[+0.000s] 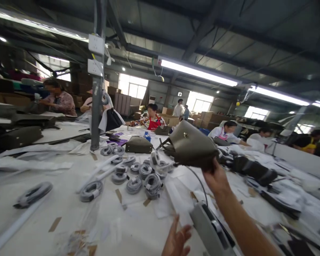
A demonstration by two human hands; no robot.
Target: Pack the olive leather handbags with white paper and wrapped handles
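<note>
My right hand [216, 177] reaches forward and grips the lower edge of an olive-grey leather handbag [192, 144], holding it tilted above the white table [69, 209]. A small metal stud shows on the bag's flap. My left hand [177, 240] is low at the bottom of the view with its fingers spread and nothing in it, just above the table. A grey flat device [210, 231] with a thin cord lies next to my right forearm.
Several coiled grey straps [134, 176] lie in the table's middle. Another olive bag [138, 144] sits behind them, beside a grey pillar [96, 89]. Dark bags [253, 170] and paper scraps cover the right side. Several people work at the far and side tables.
</note>
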